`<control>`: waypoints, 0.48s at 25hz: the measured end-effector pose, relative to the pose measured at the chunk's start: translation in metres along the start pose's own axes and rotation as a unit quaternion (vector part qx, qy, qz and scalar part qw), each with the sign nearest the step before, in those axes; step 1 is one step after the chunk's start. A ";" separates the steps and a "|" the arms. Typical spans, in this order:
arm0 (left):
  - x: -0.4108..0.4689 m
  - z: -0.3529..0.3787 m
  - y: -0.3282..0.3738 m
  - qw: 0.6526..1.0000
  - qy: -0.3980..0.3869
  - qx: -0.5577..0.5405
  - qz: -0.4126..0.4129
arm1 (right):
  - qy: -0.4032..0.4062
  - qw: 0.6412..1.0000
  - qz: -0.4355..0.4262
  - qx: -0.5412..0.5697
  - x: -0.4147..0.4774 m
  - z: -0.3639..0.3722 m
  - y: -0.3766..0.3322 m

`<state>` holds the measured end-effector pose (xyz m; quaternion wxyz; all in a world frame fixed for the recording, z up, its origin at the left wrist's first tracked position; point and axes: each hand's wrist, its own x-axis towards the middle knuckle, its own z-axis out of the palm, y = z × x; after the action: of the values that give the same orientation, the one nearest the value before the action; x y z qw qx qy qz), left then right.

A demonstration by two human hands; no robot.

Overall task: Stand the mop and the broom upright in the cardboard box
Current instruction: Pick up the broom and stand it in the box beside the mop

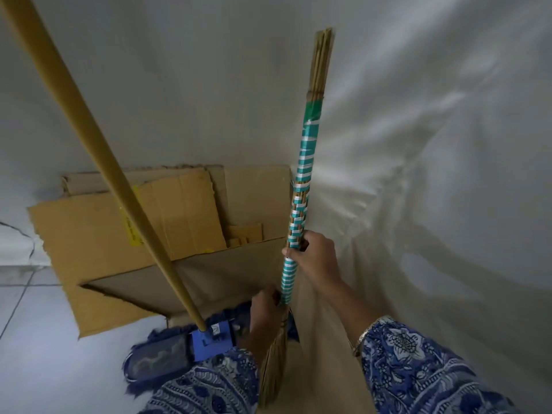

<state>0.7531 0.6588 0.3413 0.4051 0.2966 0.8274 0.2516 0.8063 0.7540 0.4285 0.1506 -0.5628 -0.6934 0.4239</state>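
Observation:
The broom (301, 186) has a teal-and-white wrapped handle and straw bristles pointing down. It stands almost upright at the right edge of the cardboard box (98, 234). My right hand (313, 258) grips the handle at mid-height. My left hand (265, 309) grips it lower, just above the bristles. The mop (98, 150) has a long yellow pole that leans up to the left across the box. Its blue fringed head (179, 345) lies on the floor in front of the box.
The box has open flaps and loose cardboard sheets inside, and it stands against a white wall. A white draped sheet (433, 189) hangs on the right. Pale floor tiles (27, 309) lie at the left.

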 end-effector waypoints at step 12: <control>0.068 0.051 -0.029 0.999 0.027 -0.004 -0.030 | 0.033 0.998 0.001 -0.044 0.043 0.037 0.052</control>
<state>0.7526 0.6950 0.2587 0.3915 0.2631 0.8454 0.2507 0.8008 0.7775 0.3557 0.1483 -0.5834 -0.7057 0.3737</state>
